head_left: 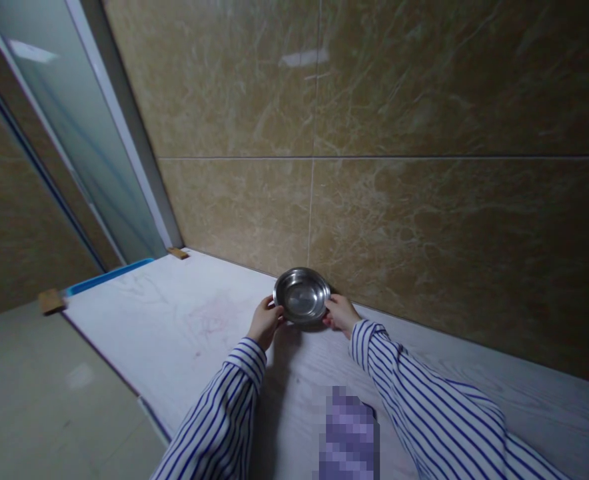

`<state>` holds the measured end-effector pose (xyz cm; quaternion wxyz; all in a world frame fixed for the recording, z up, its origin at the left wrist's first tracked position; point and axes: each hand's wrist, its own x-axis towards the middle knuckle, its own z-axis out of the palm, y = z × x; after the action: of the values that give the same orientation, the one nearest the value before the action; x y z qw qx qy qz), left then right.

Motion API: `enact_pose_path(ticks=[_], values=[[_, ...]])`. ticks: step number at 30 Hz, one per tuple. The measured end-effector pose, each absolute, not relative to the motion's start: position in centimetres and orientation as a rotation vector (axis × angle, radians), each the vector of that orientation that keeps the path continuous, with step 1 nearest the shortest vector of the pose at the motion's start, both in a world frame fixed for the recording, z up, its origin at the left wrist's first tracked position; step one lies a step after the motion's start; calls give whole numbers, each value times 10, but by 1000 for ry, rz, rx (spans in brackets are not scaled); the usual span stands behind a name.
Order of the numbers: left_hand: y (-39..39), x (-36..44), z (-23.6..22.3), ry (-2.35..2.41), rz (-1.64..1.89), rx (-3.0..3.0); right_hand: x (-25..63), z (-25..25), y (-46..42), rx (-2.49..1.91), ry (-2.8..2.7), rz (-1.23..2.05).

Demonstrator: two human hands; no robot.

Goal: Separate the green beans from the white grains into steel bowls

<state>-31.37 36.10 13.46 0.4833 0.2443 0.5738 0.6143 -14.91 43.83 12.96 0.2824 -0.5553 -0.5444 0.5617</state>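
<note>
A shiny round metal bowl [302, 300] is at the back of the white table [174, 333], close to the tiled wall. My left hand [266, 321] grips its left rim, with the fingers wrapped at the side. On the opposite side my right hand [340, 314] pinches the right rim. The bowl's inside faces me and shows nothing in it. Whether its base touches the tabletop is hard to make out. Both arms wear blue-and-white striped sleeves.
A pixelated purple patch [349, 437] lies between my forearms. The brown tiled wall [399, 220] runs along the table's back edge. At the left end are a blue strip [109, 277], two small wooden pieces, a metal-framed glass panel [109, 133] and the floor [64, 400].
</note>
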Motion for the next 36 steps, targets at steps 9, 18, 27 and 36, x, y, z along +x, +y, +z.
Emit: enact_pose_path(ticks=[9, 18, 27, 36], values=[[327, -271, 179, 1258, 1519, 737, -77, 193, 386, -1245, -1440, 1381], [271, -185, 222, 1082, 1383, 969, 47, 252, 294, -1144, -1485, 1263], [212, -78, 225, 1056, 1309, 1005, 160, 242, 230, -1221, -1620, 1214], [169, -37, 204, 1156, 1405, 775, 260, 188, 233, -1650, -2034, 826]])
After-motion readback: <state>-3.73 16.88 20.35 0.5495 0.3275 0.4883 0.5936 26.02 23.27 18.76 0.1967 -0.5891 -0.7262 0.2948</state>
